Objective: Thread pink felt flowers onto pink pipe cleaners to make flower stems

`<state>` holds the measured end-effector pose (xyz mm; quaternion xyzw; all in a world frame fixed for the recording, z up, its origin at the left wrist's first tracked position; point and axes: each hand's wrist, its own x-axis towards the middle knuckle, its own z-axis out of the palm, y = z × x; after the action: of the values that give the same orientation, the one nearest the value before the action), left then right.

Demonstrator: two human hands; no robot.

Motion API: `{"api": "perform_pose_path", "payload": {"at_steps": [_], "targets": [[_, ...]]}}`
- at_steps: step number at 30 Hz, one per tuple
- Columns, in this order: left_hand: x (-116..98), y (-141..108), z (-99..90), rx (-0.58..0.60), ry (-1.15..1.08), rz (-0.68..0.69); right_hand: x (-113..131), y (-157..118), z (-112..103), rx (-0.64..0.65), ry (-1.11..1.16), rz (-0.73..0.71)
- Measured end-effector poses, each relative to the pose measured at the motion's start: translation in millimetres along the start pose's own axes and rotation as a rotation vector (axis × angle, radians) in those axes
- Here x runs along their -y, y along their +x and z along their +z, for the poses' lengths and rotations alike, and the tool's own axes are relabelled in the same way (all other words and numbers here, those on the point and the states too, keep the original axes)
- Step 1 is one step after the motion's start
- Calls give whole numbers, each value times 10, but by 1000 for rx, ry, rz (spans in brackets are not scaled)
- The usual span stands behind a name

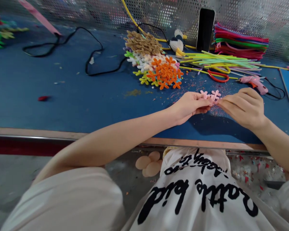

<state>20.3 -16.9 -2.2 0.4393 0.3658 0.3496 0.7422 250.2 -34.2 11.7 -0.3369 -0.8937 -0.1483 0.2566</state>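
Observation:
Between my two hands is a pink pipe-cleaner flower piece with small looped petals, held just above the blue tabletop. My left hand pinches it from the left between thumb and fingers. From the other side, the closed fingertips of my right hand grip its lower right part. My fingers cover some of the piece. Beyond my left hand lies a pile of finished-looking pipe-cleaner flowers, with orange ones in front and brown ones behind.
A pink glue gun lies beyond my right hand, beside red-handled scissors. Loose yellow-green pipe cleaners and a stacked coloured bundle sit behind. A phone leans on the perforated panel. A black cord winds across the left.

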Motion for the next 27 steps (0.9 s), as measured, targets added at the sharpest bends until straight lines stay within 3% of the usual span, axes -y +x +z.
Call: {"api": "perform_pose_path", "payload": {"at_steps": [4, 11, 13, 17, 22, 25, 27], "targets": [[3, 3, -10, -2, 17, -1, 2, 1, 1, -50, -87, -108], [39, 11, -42, 28, 89, 88, 97, 9, 71, -72, 48, 47], [46, 16, -47, 44, 141, 162, 151, 28, 57, -67, 147, 147], [34, 16, -38, 48, 288, 342, 237, 85, -5, 39, 483, 510], [25, -11, -18, 50, 456, 462, 253, 134, -18, 167, 956, 887], [54, -22, -28, 13, 541, 549, 243, 141, -4, 224, 1194, 996], [75, -12, -51, -19, 575, 610, 236, 136, 4, 215, 1198, 980]]}}
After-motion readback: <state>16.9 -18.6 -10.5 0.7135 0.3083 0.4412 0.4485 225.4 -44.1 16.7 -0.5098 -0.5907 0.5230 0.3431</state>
